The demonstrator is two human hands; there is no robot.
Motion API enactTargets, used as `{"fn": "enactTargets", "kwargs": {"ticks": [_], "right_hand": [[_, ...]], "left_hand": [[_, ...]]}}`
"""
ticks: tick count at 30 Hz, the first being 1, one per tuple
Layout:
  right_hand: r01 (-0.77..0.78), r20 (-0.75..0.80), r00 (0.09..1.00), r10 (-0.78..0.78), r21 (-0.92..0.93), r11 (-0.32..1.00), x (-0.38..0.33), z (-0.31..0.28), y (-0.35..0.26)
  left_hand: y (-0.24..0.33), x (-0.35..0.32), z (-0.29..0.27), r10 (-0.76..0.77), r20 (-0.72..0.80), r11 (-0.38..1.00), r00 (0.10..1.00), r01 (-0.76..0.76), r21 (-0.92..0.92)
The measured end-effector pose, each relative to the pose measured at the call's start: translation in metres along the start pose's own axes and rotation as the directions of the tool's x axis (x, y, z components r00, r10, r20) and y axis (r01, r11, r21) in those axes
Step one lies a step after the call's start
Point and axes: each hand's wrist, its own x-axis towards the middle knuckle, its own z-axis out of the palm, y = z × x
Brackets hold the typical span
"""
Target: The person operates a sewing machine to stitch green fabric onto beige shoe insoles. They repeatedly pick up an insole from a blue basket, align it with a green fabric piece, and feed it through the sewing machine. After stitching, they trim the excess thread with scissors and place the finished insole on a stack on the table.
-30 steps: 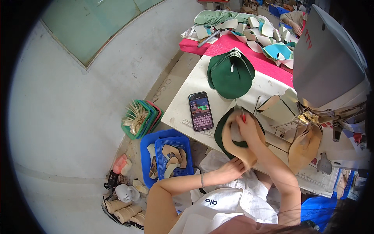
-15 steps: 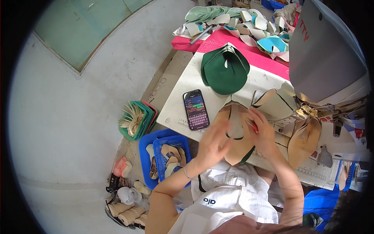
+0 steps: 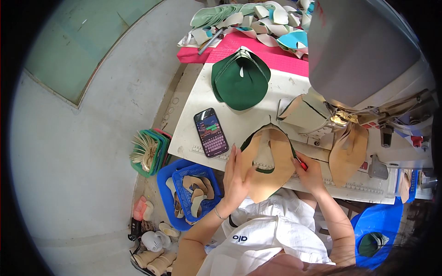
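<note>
A tan shoe upper (image 3: 282,152) with a dark green edge and an open middle is held up at the front of the white table. Its left edge is gripped by my left hand (image 3: 237,178), thumb on the tan face and fingers on the outer side. My right hand (image 3: 311,175) is closed round a small red tool (image 3: 301,163) at the upper's right edge. What the tool's tip does is hidden. To the right, another tan upper (image 3: 350,154) hangs by the sewing machine (image 3: 343,117).
A phone (image 3: 211,132) lies left of the upper. Behind it sits a stack of dark green uppers (image 3: 241,83). Blue baskets (image 3: 177,202) with cut pieces stand lower left. Pale pieces (image 3: 253,18) cover a pink cloth (image 3: 244,50) at the back.
The view has shifted to the right. My left hand has moved from over the upper to its left edge. My right hand has gone lower along the right edge, and the upper has opened wider.
</note>
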Motion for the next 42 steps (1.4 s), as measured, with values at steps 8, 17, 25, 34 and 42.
{"fn": "enactTargets", "kwargs": {"ticks": [8,17,25,34,42], "right_hand": [[0.074,-0.063,0.995,-0.073,0.013,0.997,0.004,0.005,-0.003],[0.172,0.006,0.985,-0.172,-0.034,0.985,0.008,0.005,-0.009],[0.203,-0.029,0.976,-0.214,-0.215,0.955,0.050,0.009,-0.024],[0.571,-0.113,0.812,-0.573,-0.059,0.819,0.034,0.021,-0.045],[0.651,-0.183,0.758,-0.626,0.165,0.741,-0.015,-0.026,-0.092]], "left_hand": [[0.001,0.008,-0.003,-0.365,0.175,0.858,0.915,0.403,-0.320],[0.002,0.123,0.033,0.361,0.225,0.886,0.905,-0.408,0.220],[0.012,0.139,0.040,0.391,0.093,0.890,0.916,-0.402,0.217],[0.030,0.056,-0.006,-0.231,0.585,-0.234,0.777,0.540,-0.809],[0.076,0.077,-0.056,-0.054,0.363,0.026,0.930,0.365,-0.931]]}}
